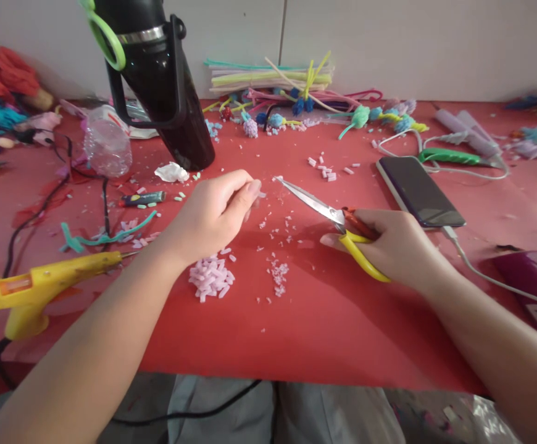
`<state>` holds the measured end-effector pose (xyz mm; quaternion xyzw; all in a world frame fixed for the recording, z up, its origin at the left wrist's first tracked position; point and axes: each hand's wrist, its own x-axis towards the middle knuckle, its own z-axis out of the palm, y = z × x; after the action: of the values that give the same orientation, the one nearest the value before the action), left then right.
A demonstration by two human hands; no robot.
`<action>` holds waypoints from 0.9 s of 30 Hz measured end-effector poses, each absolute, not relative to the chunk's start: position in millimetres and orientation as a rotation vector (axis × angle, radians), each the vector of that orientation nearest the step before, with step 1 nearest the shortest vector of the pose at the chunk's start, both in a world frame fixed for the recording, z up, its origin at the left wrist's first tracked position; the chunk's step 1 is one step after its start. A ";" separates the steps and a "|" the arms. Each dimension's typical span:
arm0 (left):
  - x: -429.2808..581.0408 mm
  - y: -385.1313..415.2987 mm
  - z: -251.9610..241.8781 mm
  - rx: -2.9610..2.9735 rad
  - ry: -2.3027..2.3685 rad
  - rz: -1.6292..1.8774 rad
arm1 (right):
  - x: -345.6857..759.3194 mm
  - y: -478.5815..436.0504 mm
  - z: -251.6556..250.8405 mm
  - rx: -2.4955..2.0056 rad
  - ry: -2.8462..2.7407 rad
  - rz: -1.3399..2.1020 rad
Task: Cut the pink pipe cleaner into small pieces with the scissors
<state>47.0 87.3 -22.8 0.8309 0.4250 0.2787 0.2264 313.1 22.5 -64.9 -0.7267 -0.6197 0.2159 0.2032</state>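
My left hand point(224, 209) is closed in a pinch, a small pale pink piece point(262, 195) just showing at the thumb and fingertips. In my right hand point(389, 243) is a pair of scissors point(312, 202) with one red and one yellow handle. The blades look nearly closed and point left toward the pinched piece, with a tiny pale bit at the tip. Below my left hand lies a pile of short pale pink pieces point(211, 277). Finer pink clippings point(278, 276) are scattered on the red tabletop point(324, 333) between the hands.
A black bottle point(157, 92) stands behind my left hand. A yellow glue gun point(50, 280) lies at left, its cord hanging off the edge. At right are a phone point(421, 191) with a cable and a purple device point(532, 277). Pipe-cleaner stems point(268, 77) lie along the wall.
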 end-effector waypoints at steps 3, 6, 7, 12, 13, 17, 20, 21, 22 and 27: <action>28.4 96.9 -16.6 2.351 1.198 0.492 | 313.1 22.3 -64.6 -2.013 -1.728 0.607; 10.5 105.9 -16.6 2.333 1.201 0.120 | 311.6 22.7 -62.4 -2.008 -1.749 0.596; 6.8 107.8 -17.3 2.328 1.207 0.065 | 311.2 23.0 -61.6 -2.008 -1.752 0.591; 7.8 108.6 -13.7 2.301 1.460 0.441 | 313.0 25.1 -61.8 -2.076 -1.784 0.468; 10.7 108.6 -11.4 2.280 1.518 0.567 | 313.9 25.4 -62.5 -2.105 -1.810 0.425; 31.7 116.3 -1.3 2.296 1.507 0.781 | 315.9 26.2 -64.6 -2.147 -1.952 0.333; 65.3 132.6 4.9 2.437 1.313 0.649 | 315.3 26.8 -63.0 -2.145 -2.007 0.339; 80.2 140.1 6.2 2.492 1.241 0.588 | 314.8 27.0 -61.8 -2.164 -2.008 0.346; 96.2 148.4 6.8 2.540 1.177 0.516 | 314.2 27.1 -60.4 -2.190 -2.004 0.350; 169.4 192.2 -1.4 2.626 1.034 0.055 | 312.2 27.2 -53.4 -2.208 -2.014 0.371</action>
<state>169.4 192.2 -1.4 0.9186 0.3615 0.0194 0.1587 312.2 27.2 -53.4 -0.7317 -0.6673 0.1230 0.0649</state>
